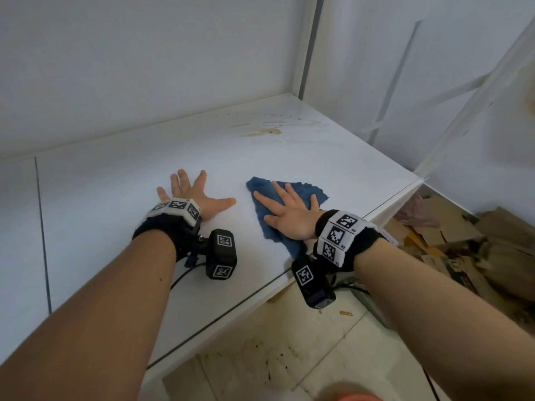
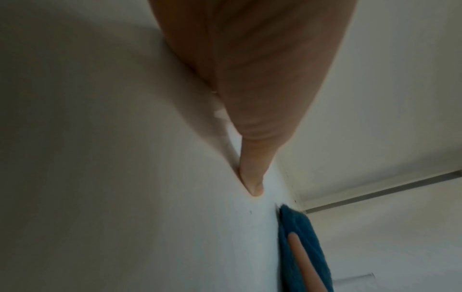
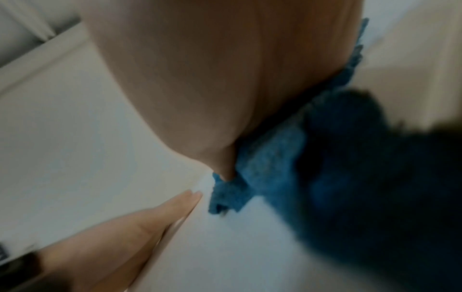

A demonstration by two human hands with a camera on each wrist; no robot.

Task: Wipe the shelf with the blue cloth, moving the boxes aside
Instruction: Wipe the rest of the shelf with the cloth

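Note:
A blue cloth (image 1: 267,198) lies spread on the white shelf (image 1: 130,180) near its front right corner. My right hand (image 1: 285,209) presses flat on the cloth with fingers straight and spread. My left hand (image 1: 192,195) rests flat on the bare shelf to the cloth's left, fingers splayed, holding nothing. In the left wrist view my left thumb (image 2: 251,177) lies on the shelf, with the blue cloth (image 2: 302,231) just beyond. The right wrist view is blurred and shows the blue cloth (image 3: 270,158) under my palm. No boxes are in view.
Brown stains (image 1: 266,131) mark the shelf's back right part. White walls close the shelf at the back and the right. Flattened cardboard (image 1: 451,235) lies piled on the floor beyond the right edge. Tiled floor (image 1: 289,342) shows below the front edge.

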